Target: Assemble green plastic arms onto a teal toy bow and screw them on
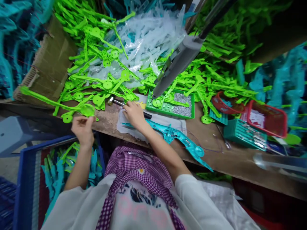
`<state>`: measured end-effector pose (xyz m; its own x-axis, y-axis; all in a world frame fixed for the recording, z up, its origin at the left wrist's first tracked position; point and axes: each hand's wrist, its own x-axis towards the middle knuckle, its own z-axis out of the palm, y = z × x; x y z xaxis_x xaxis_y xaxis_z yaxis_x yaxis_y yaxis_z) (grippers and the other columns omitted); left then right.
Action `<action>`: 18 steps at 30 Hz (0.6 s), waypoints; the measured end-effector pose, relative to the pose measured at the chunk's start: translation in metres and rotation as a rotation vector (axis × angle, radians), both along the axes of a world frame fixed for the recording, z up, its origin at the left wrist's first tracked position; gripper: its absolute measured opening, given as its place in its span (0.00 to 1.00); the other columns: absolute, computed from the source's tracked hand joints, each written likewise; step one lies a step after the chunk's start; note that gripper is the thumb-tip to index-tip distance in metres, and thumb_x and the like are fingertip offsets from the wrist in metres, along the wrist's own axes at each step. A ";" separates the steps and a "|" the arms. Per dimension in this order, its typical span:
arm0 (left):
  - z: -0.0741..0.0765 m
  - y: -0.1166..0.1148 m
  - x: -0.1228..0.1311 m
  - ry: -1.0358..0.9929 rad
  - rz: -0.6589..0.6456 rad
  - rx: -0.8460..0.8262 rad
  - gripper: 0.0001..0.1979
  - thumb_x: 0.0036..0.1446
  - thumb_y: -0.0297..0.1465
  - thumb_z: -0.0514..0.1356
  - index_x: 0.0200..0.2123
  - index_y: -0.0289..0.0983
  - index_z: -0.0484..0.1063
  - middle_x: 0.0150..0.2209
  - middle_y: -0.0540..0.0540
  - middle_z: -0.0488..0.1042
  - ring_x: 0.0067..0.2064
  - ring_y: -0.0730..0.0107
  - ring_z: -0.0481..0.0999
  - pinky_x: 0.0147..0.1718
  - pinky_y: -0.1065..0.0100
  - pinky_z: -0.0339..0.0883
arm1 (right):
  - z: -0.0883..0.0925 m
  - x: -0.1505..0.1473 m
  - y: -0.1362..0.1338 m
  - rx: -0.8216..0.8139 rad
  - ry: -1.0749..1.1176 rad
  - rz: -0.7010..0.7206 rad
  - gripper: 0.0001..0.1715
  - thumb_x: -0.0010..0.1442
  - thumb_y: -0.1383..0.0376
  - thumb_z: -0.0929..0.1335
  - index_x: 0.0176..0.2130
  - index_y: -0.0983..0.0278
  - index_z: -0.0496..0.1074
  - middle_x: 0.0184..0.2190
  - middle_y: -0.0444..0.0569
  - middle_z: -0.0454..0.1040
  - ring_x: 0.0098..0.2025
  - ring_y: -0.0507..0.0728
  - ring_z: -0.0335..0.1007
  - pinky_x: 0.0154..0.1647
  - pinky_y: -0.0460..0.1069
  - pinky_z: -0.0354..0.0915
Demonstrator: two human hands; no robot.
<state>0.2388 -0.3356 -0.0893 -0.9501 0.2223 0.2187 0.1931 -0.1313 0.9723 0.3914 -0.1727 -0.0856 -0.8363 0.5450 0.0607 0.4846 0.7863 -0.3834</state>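
Observation:
Pinched in the fingers of my left hand (83, 129) is a bright green plastic part (54, 103), a long arm with round discs at its near end. My right hand (134, 114) rests over the bench with its fingers curled. Beneath it a hammer (117, 102) lies across a white cloth (122, 123), its handle partly covered by the hand. A long teal plastic piece (177, 134) lies just below that hand and runs to the right. Whatever the right fingertips grip is hidden.
A green tray (171, 112) holds small silvery screws, with green parts lying over it. A grey power screwdriver (176, 65) hangs above. Green parts (107, 84) and clear plastic pieces (148, 35) pile up behind. Red baskets (275, 119) and a teal basket (244, 134) stand right; a blue crate (26, 179) is below left.

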 end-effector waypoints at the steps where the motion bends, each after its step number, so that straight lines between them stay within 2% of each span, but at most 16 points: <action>1: -0.007 0.000 0.014 -0.021 -0.045 -0.023 0.14 0.43 0.33 0.69 0.27 0.39 0.65 0.25 0.57 0.66 0.27 0.73 0.75 0.35 0.66 0.76 | -0.004 -0.014 0.002 0.026 -0.064 0.017 0.14 0.67 0.68 0.61 0.43 0.66 0.74 0.49 0.59 0.73 0.51 0.63 0.65 0.52 0.58 0.59; 3: -0.019 -0.005 0.037 -0.040 -0.131 -0.059 0.13 0.46 0.34 0.69 0.27 0.39 0.66 0.28 0.55 0.67 0.29 0.73 0.75 0.36 0.66 0.75 | -0.012 -0.034 0.006 0.069 -0.152 0.038 0.17 0.67 0.71 0.58 0.44 0.68 0.74 0.49 0.61 0.72 0.51 0.63 0.64 0.52 0.59 0.57; 5: -0.027 -0.013 0.050 -0.049 -0.216 -0.121 0.12 0.47 0.34 0.69 0.28 0.39 0.67 0.31 0.53 0.69 0.30 0.73 0.75 0.36 0.67 0.75 | -0.018 -0.042 0.010 0.098 -0.187 0.080 0.19 0.67 0.73 0.55 0.45 0.69 0.73 0.49 0.61 0.71 0.51 0.63 0.64 0.52 0.59 0.57; 7: -0.029 -0.019 0.058 -0.060 -0.276 -0.187 0.11 0.47 0.35 0.69 0.28 0.40 0.68 0.32 0.52 0.70 0.31 0.72 0.76 0.34 0.68 0.74 | -0.017 -0.039 0.014 0.112 -0.175 0.124 0.19 0.67 0.73 0.56 0.43 0.69 0.73 0.47 0.60 0.72 0.50 0.63 0.64 0.51 0.59 0.56; 9: -0.026 -0.025 0.063 -0.065 -0.325 -0.229 0.10 0.47 0.34 0.68 0.27 0.41 0.68 0.31 0.52 0.70 0.30 0.72 0.75 0.32 0.69 0.72 | -0.009 -0.025 0.015 0.105 -0.093 0.112 0.15 0.65 0.70 0.58 0.41 0.68 0.72 0.45 0.58 0.73 0.49 0.62 0.65 0.51 0.57 0.56; 11: -0.020 -0.029 0.069 -0.056 -0.404 -0.273 0.09 0.47 0.34 0.67 0.26 0.41 0.68 0.29 0.52 0.69 0.28 0.72 0.73 0.30 0.70 0.70 | 0.003 0.003 0.013 0.084 0.060 0.002 0.10 0.62 0.67 0.62 0.37 0.65 0.72 0.42 0.55 0.73 0.47 0.61 0.66 0.50 0.56 0.55; 14: -0.009 -0.037 0.083 -0.092 -0.603 -0.401 0.07 0.46 0.31 0.66 0.24 0.42 0.68 0.25 0.53 0.69 0.25 0.72 0.70 0.25 0.71 0.65 | 0.017 0.065 0.010 0.019 0.281 -0.279 0.07 0.58 0.64 0.64 0.30 0.63 0.69 0.35 0.50 0.73 0.41 0.57 0.68 0.48 0.54 0.56; 16: -0.004 -0.039 0.094 -0.166 -0.727 -0.487 0.06 0.45 0.30 0.65 0.24 0.41 0.68 0.22 0.54 0.68 0.22 0.74 0.68 0.22 0.72 0.62 | 0.019 0.110 0.012 0.006 0.351 -0.480 0.07 0.55 0.63 0.65 0.28 0.62 0.67 0.32 0.47 0.71 0.36 0.56 0.67 0.46 0.55 0.57; 18: -0.003 -0.035 0.101 -0.240 -0.815 -0.547 0.06 0.44 0.30 0.64 0.23 0.41 0.67 0.19 0.55 0.66 0.20 0.74 0.66 0.20 0.72 0.59 | 0.015 0.146 0.017 -0.002 0.308 -0.640 0.07 0.53 0.62 0.64 0.26 0.62 0.66 0.29 0.46 0.69 0.34 0.56 0.66 0.47 0.57 0.57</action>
